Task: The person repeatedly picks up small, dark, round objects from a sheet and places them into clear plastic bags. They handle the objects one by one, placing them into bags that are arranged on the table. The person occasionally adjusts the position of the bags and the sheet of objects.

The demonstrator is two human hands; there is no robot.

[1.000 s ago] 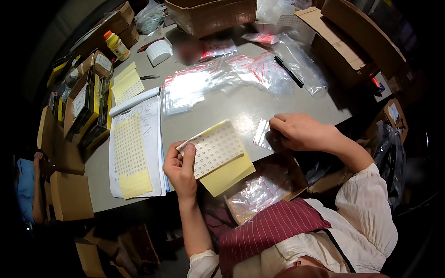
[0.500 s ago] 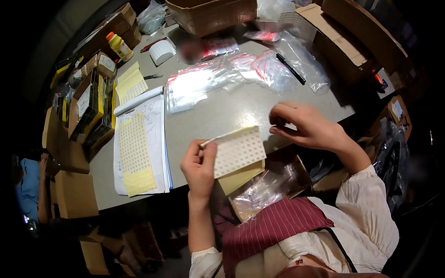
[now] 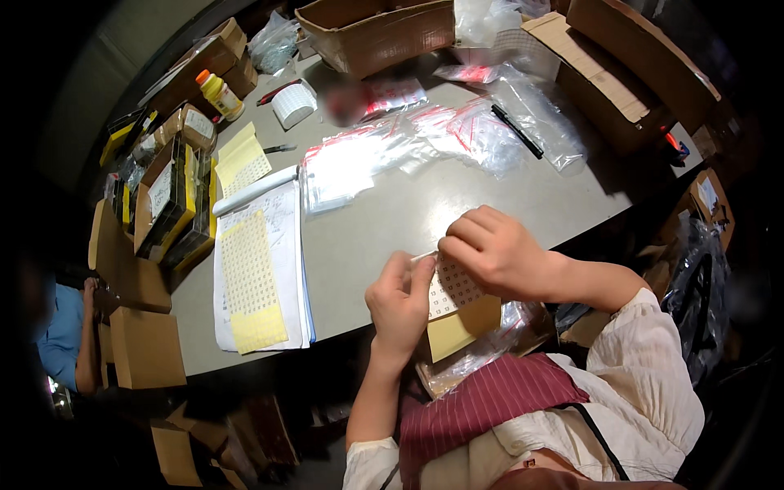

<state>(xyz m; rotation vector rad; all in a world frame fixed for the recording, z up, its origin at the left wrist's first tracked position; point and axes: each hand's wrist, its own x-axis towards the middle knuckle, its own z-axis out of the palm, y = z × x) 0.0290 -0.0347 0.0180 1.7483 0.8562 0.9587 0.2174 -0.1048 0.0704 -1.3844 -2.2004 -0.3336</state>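
My left hand (image 3: 398, 306) pinches the left edge of a sticker sheet (image 3: 449, 296) with rows of small printed labels, held just over the table's front edge. The sheet is folded, and its bare yellow backing (image 3: 464, 330) hangs below. My right hand (image 3: 500, 257) is closed over the sheet's upper right part, its curled fingers against the top edge. Its fingertips are partly hidden, so I cannot tell whether a single label is between them. Under the sheet, an open box at my lap holds clear plastic bags (image 3: 516, 317).
Clear zip bags (image 3: 343, 175) with red seams lie across the table (image 3: 351, 265), a black marker (image 3: 517, 132) among them. At left are a notebook (image 3: 286, 237) carrying another label sheet (image 3: 251, 278), and a yellow bottle (image 3: 219, 96). Cardboard boxes (image 3: 376, 37) stand around. A person in blue (image 3: 61, 331) is far left.
My right hand has come left and down onto the sticker sheet, closing at its top edge. My left hand and the sheet have shifted right and slightly down.
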